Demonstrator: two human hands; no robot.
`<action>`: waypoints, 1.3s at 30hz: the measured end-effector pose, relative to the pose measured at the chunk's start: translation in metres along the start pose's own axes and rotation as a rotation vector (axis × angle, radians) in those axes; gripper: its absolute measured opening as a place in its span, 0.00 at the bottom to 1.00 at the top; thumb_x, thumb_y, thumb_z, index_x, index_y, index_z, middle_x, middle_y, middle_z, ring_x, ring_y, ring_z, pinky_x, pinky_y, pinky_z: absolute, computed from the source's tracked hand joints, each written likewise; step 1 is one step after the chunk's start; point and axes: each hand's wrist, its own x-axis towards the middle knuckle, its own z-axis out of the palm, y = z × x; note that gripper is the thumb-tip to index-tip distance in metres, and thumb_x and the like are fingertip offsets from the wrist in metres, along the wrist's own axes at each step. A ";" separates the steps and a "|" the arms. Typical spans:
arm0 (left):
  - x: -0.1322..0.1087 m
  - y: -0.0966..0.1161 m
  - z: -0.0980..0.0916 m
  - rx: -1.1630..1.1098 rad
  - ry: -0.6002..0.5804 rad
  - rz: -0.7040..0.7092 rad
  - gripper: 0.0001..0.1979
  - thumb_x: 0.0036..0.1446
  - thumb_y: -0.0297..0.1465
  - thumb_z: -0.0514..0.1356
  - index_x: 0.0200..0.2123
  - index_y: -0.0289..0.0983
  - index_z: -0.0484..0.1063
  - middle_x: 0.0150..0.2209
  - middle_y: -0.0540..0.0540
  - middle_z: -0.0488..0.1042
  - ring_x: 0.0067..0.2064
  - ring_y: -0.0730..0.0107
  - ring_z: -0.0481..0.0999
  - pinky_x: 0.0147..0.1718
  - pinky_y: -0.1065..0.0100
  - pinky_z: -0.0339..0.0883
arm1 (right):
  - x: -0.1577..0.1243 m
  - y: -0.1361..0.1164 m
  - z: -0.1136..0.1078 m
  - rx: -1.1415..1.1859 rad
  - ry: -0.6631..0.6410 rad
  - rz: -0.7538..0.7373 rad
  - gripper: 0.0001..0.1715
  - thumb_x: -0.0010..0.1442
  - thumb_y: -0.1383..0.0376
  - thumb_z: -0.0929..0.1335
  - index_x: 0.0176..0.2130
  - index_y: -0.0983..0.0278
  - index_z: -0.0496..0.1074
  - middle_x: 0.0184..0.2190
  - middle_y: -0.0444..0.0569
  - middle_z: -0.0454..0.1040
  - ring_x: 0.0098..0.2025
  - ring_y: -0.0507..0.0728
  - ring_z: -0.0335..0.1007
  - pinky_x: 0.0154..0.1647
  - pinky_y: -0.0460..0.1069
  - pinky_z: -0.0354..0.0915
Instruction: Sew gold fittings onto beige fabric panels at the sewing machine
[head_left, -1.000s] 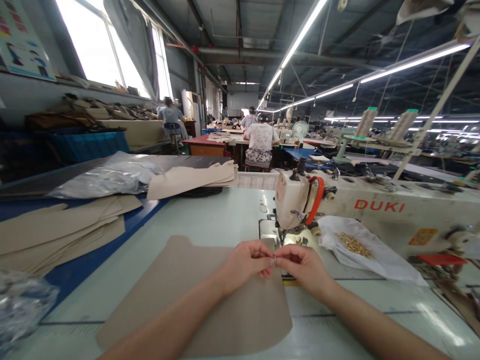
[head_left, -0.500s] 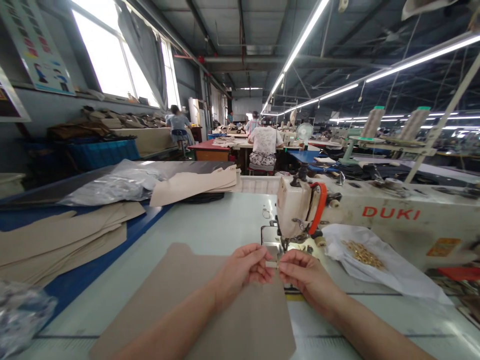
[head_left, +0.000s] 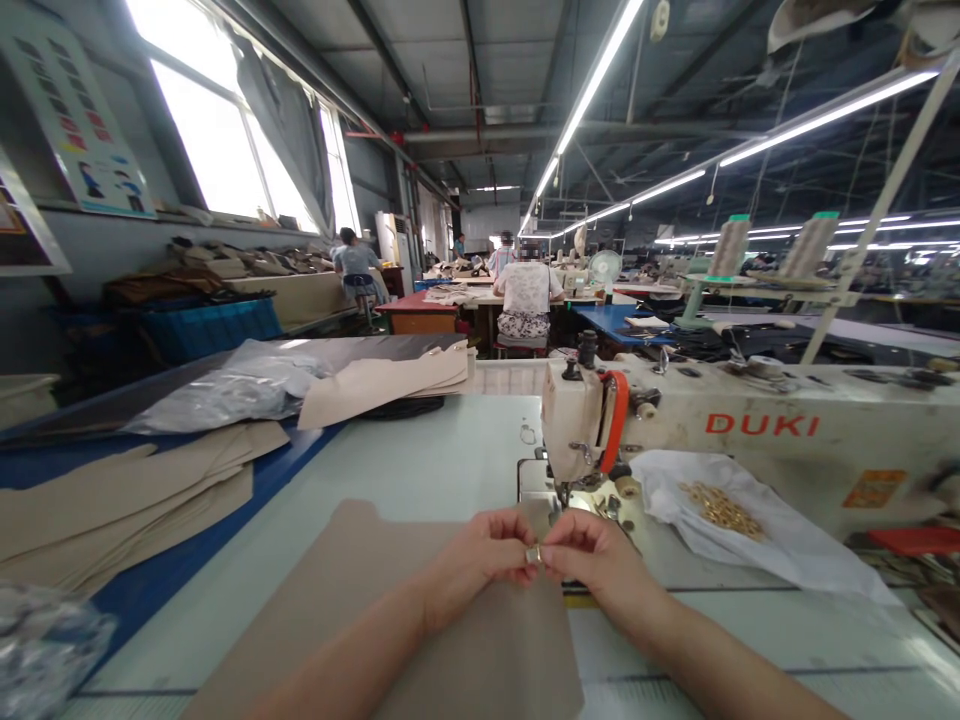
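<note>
Left hand (head_left: 472,560) and right hand (head_left: 604,562) pinch a fitting (head_left: 533,554) near the panel's (head_left: 349,572) right edge.

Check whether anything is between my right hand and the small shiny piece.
Nothing visible is: the right hand pinches the small shiny piece directly, and the left hand holds its other side.

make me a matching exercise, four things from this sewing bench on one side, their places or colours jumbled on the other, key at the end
1. thread cones
2. small shiny piece
3. gold-coloured pile
4. broad beige panel

A. beneath left hand
B. green-topped
C. on white sheet
D. pinched between left hand and right hand

Pairs: 1-B, 2-D, 3-C, 4-A
</note>
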 end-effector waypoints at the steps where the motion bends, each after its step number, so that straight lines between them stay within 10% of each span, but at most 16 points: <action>1: 0.000 -0.001 0.000 0.031 -0.001 0.006 0.07 0.35 0.29 0.62 0.22 0.34 0.67 0.20 0.52 0.70 0.25 0.75 0.67 0.28 0.71 0.61 | 0.000 0.001 0.000 -0.028 -0.011 -0.029 0.15 0.41 0.60 0.74 0.22 0.64 0.66 0.18 0.40 0.69 0.23 0.49 0.62 0.26 0.45 0.56; 10: 0.001 -0.009 -0.007 0.424 0.076 0.212 0.03 0.36 0.27 0.55 0.20 0.35 0.63 0.19 0.55 0.60 0.24 0.76 0.57 0.22 0.73 0.49 | -0.003 0.009 0.002 -0.182 -0.086 -0.147 0.16 0.43 0.62 0.73 0.29 0.62 0.64 0.22 0.38 0.63 0.25 0.50 0.57 0.25 0.44 0.54; 39: -0.002 -0.008 0.006 0.351 0.258 0.338 0.06 0.43 0.30 0.61 0.26 0.36 0.66 0.24 0.53 0.69 0.27 0.73 0.69 0.29 0.71 0.63 | -0.005 0.006 -0.003 -0.552 0.165 -0.352 0.05 0.52 0.67 0.66 0.25 0.62 0.67 0.23 0.42 0.71 0.27 0.51 0.65 0.29 0.45 0.60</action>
